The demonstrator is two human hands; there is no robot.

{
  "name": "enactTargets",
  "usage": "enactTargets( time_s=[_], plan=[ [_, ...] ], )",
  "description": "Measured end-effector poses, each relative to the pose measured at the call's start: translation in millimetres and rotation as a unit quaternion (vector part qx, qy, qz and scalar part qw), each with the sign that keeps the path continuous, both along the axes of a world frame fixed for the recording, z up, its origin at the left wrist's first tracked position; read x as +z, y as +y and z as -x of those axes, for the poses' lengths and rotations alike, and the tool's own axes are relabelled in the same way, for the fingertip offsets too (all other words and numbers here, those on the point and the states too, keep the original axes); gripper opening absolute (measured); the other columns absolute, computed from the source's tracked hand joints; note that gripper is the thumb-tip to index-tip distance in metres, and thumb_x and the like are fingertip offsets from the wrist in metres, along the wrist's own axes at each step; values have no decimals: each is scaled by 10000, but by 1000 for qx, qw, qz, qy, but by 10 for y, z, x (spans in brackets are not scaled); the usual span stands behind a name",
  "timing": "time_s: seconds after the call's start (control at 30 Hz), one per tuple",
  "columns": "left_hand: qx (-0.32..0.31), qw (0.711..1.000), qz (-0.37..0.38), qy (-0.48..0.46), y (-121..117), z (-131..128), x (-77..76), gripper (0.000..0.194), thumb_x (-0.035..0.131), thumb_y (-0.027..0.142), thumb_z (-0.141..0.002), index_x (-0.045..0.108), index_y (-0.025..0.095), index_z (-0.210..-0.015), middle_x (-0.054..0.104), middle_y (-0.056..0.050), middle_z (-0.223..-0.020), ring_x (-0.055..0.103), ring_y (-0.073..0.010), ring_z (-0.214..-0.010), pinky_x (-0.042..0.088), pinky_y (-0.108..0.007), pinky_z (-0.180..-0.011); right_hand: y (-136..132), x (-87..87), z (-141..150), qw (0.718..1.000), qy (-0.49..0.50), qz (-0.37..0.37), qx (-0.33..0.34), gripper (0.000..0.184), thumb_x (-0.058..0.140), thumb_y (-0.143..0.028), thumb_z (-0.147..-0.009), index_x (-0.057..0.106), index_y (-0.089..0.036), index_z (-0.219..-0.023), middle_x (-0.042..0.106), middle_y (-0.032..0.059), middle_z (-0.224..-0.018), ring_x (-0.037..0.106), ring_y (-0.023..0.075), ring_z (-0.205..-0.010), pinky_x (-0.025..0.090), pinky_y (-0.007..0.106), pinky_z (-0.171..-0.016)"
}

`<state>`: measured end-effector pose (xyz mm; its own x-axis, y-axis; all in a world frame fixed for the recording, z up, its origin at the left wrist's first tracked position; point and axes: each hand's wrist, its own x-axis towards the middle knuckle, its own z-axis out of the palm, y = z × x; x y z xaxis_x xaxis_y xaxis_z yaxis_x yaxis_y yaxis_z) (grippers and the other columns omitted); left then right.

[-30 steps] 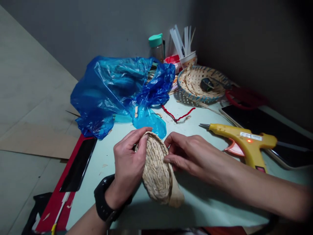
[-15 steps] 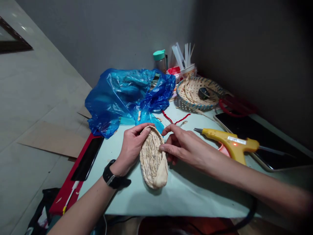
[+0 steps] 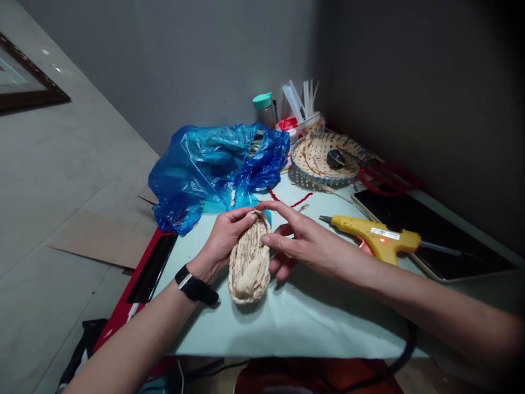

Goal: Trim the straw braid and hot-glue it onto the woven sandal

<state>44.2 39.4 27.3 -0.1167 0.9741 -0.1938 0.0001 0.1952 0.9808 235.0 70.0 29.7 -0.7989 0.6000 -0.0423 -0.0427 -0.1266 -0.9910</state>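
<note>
A pale, braided oval piece (image 3: 249, 262), shaped like a slipper sole and made of dried plant fibre, is held above the table. A smooth, lighter flap of fibre lies over its near end. My left hand (image 3: 225, 235) pinches the far left edge, its thumb on top and its fingers partly hidden underneath. My right hand (image 3: 297, 241) curls about the right side. Its thumb presses the right edge and its index finger reaches over the far tip, while the other fingers bend below.
On the right, a yellow glue gun (image 3: 373, 235) with a lit red light lies by a dark tablet (image 3: 435, 241). Behind are a woven basket (image 3: 320, 158), red-handled scissors (image 3: 388, 180), a cup of glue sticks (image 3: 310, 123), a jar (image 3: 264, 112) and a blue plastic bag (image 3: 205, 164).
The braided piece has shifted slightly left and tilted in my hands. My right index finger has moved from the right edge to over the far tip. The camera view has shifted a little.
</note>
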Motion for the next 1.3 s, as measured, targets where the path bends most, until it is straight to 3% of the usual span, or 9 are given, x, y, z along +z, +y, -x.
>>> enactTargets(
  time_s=[0.17, 0.33, 0.43, 0.57, 0.63, 0.83, 0.97, 1.13, 1.3],
  plan=[
    [-37, 999, 19, 9, 77, -12, -27, 303, 682, 355, -977, 661, 165, -1212, 698, -80, -1189, 705, -215, -979, 618, -410, -826, 22, -44, 5, 1000, 10, 23, 17, 474, 526, -252, -1034, 417, -263, -1494, 717, -28, -719, 756, 163, -627, 645, 263, -611],
    [-43, 999, 7, -3, 163, -19, 34, 229, 711, 292, -953, 689, 150, -1131, 715, -61, -1098, 699, -188, -912, 604, -371, -802, 57, -72, 20, 1000, 5, 18, 17, 237, 617, -360, -973, 616, -188, -1136, 725, 1, -745, 756, 159, -643, 641, 252, -643],
    [-39, 999, -10, -31, 188, 0, 123, 287, 766, 218, -879, 719, 143, -1152, 746, -69, -1038, 695, -170, -865, 562, -307, -799, 50, -67, 21, 1000, 2, -16, 6, 226, 604, -412, -974, 611, -186, -979, 713, 4, -755, 749, 156, -653, 633, 254, -655],
    [-10, 998, -30, -52, 93, 46, 217, 487, 775, 325, -873, 652, 227, -1333, 767, -69, -1115, 712, -194, -920, 536, -292, -791, 10, -25, 8, 992, -14, -116, -45, 200, 534, -372, -1023, 622, -202, -965, 705, 2, -772, 739, 164, -673, 604, 269, -654],
    [8, 998, -37, -47, -8, 49, 221, 462, 767, 384, -886, 663, 231, -1309, 761, -73, -1196, 708, -201, -1003, 529, -281, -819, -17, -1, -1, 978, -26, -190, -85, 189, 517, -331, -1043, 636, -207, -966, 700, 7, -774, 718, 166, -684, 575, 281, -680],
    [7, 998, -48, -38, -282, -94, 87, 412, 738, 431, -906, 691, 162, -1215, 779, -112, -1150, 723, -266, -1020, 546, -335, -856, -102, -39, -2, 916, -22, -371, -151, 170, 499, -198, -1037, 666, -213, -1009, 666, 41, -878, 651, 169, -768, 524, 298, -736],
    [45, 997, -61, -27, -351, -175, 15, 410, 722, 458, -914, 686, 216, -1242, 754, -89, -1252, 685, -290, -1162, 529, -351, -969, -137, -65, -7, 895, -11, -418, -158, 175, 490, -178, -1040, 656, -234, -1041, 684, 48, -919, 675, 178, -808, 558, 291, -729],
    [103, 993, -62, 10, -424, -188, -53, 430, 728, 487, -895, 700, 242, -1246, 728, -99, -1321, 623, -338, -1285, 512, -401, -1043, -207, 35, -72, 864, -33, -469, -183, 246, 436, -217, -1054, 664, -295, -1101, 722, 57, -941, 739, 215, -842, 628, 308, -708],
    [145, 984, -96, 43, -503, -187, -187, 462, 716, 475, -893, 678, 281, -1311, 735, -104, -1293, 616, -364, -1282, 555, -408, -964, -218, 81, -164, 834, -61, -523, -165, 255, 464, -238, -1048, 649, -322, -1202, 760, 67, -1016, 769, 225, -915, 654, 296, -734]
  ],
)
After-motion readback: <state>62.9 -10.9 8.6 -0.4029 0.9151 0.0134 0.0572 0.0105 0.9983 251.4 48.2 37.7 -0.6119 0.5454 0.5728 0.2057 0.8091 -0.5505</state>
